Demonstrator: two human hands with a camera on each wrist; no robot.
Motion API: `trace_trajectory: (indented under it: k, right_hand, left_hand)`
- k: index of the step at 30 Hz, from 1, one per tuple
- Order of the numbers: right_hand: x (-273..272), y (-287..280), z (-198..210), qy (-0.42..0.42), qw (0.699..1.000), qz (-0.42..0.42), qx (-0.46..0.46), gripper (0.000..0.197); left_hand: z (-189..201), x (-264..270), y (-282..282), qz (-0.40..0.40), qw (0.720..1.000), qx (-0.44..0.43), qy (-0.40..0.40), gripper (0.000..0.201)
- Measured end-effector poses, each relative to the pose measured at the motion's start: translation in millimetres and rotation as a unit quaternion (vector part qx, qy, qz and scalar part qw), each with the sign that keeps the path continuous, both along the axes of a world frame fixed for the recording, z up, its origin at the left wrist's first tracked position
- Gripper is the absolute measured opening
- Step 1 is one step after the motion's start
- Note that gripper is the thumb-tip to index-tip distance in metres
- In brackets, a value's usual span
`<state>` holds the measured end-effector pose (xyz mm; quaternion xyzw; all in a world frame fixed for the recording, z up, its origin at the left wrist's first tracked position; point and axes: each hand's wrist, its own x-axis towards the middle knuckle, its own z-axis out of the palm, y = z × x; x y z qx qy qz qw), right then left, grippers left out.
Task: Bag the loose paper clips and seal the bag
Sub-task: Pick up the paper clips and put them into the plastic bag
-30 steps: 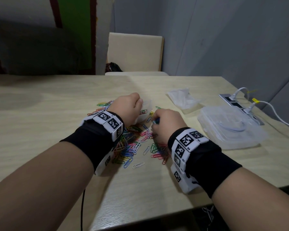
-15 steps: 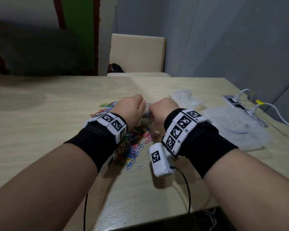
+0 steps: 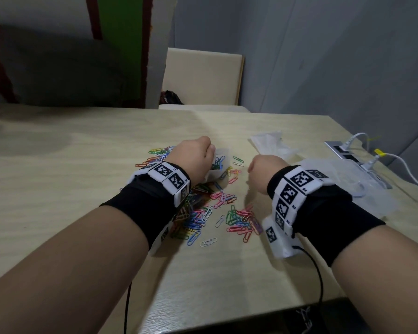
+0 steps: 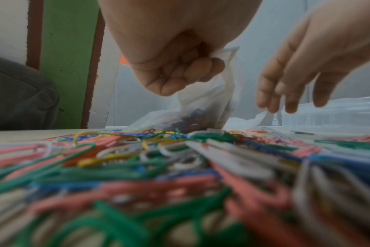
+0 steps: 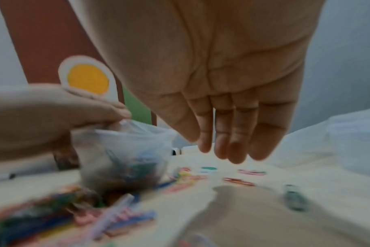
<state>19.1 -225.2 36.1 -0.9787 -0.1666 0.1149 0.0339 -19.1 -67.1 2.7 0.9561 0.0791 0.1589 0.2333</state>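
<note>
Loose coloured paper clips (image 3: 217, 213) (image 4: 158, 167) lie scattered on the wooden table (image 3: 82, 165). My left hand (image 3: 194, 157) (image 4: 175, 70) grips the rim of a small clear plastic bag (image 3: 219, 166) (image 4: 209, 103) (image 5: 125, 150), which stands on the table with several clips inside. My right hand (image 3: 263, 172) (image 4: 289, 86) (image 5: 228, 133) hovers to the right of the bag, above the table. Its fingers hang straight down and hold nothing.
A crumpled clear bag (image 3: 270, 145) and a clear plastic box (image 3: 348, 182) lie at the right. Behind them is a power strip (image 3: 348, 155) with white cables. A chair (image 3: 200, 78) stands at the table's far edge.
My right hand went from the clip pile up to the bag's mouth, then drew away to the right with its fingers straightened. My left hand kept holding the bag.
</note>
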Motion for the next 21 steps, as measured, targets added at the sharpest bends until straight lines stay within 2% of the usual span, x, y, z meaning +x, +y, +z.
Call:
trace_trajectory:
  k: [5, 10, 14, 15, 18, 21]
  right_hand:
    - [-0.2, -30.9, -19.9, 0.021, 0.989, 0.028, -0.142, 0.035]
    - [-5.7, -29.1, -29.8, 0.022, 0.991, 0.052, -0.124, 0.032]
    - [-13.3, -22.0, -17.3, 0.058, 0.987, 0.088, -0.118, 0.036]
    - [-16.5, -22.0, -12.3, 0.067, 0.986, 0.086, -0.123, 0.041]
    - [-31.2, -24.8, -2.2, 0.098, 0.983, 0.068, -0.142, 0.077]
    - [-44.3, -23.8, -5.3, 0.11, 0.975, 0.06, -0.184, 0.09]
  left_hand:
    - [1.0, -1.2, -1.7, 0.005, 1.0, 0.001, 0.01, 0.031]
    - [2.2, -1.6, -1.1, 0.006, 1.0, -0.001, 0.016, 0.03]
    - [2.6, -2.0, -2.7, 0.006, 1.0, 0.0, 0.022, 0.031]
    - [2.7, -2.1, -3.0, 0.005, 1.0, 0.002, 0.022, 0.031]
    - [2.0, -1.9, -2.6, 0.002, 1.0, 0.004, 0.025, 0.03]
    - [1.5, -1.5, -2.3, -0.001, 1.0, 0.003, 0.024, 0.029]
